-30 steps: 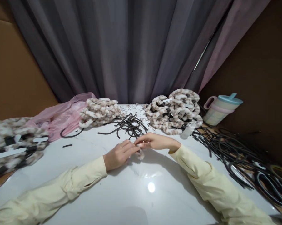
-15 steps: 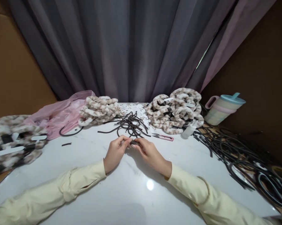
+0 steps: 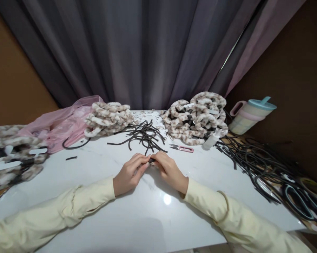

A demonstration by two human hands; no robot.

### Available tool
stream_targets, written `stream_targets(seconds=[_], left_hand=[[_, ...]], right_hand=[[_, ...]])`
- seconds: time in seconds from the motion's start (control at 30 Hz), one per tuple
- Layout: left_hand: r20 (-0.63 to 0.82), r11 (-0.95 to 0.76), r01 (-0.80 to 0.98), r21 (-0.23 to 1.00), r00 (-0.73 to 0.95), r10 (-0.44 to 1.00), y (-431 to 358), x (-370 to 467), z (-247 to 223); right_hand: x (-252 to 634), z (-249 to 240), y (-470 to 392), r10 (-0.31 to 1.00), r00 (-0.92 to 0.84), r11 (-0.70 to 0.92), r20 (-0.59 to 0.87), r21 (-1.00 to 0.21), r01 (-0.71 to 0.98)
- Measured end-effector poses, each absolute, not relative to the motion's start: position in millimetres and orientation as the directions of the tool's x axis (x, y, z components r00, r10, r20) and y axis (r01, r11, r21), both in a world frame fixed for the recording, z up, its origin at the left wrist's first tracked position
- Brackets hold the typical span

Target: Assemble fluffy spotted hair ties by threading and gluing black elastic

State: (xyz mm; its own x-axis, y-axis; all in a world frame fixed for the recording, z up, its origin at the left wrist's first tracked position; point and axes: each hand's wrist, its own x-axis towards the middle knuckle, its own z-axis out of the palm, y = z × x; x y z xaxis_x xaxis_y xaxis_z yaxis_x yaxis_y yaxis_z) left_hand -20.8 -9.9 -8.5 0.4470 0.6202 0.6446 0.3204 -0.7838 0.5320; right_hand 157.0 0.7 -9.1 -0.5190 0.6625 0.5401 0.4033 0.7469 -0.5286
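My left hand (image 3: 132, 171) and my right hand (image 3: 170, 168) meet over the middle of the white table, fingertips almost touching. Both are closed in a pinch on one small dark piece (image 3: 151, 160); most of it is hidden by the fingers, and its kind cannot be made out. Just beyond the fingers lies a loose heap of dark cords (image 3: 147, 135). To the right of that heap rests a pair of pink-handled thread snips (image 3: 182, 148).
Fluffy brown-and-white rings are piled at the back left (image 3: 109, 117), back right (image 3: 197, 117) and far left (image 3: 14, 154), some with white tags. Also around are a pink plastic bag (image 3: 60, 126), a small clear bottle (image 3: 211, 141), a lidded cup (image 3: 250, 116), black cords (image 3: 253, 161) and scissors (image 3: 297, 202).
The view has shifted slightly, so the table things sit a little higher and further left. Both hands stay together, and the piece between them now shows darker.
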Motion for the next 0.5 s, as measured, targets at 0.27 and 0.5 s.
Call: stream_targets(seconds=[0.27, 0.5], left_hand=[[0.678, -0.800, 0.376, 0.468, 0.427, 0.598, -4.7, -23.7, -12.9], [0.490, -0.667, 0.312, 0.677, 0.485, 0.725, -10.9, -23.8, -4.6]], right_hand=[[158.0, -9.6, 5.4, 0.592, -0.610, 0.797, 0.527, -0.494, 0.347], [161.9, -10.7, 6.1, 0.539, -0.575, 0.842, 0.615, -0.366, 0.397]])
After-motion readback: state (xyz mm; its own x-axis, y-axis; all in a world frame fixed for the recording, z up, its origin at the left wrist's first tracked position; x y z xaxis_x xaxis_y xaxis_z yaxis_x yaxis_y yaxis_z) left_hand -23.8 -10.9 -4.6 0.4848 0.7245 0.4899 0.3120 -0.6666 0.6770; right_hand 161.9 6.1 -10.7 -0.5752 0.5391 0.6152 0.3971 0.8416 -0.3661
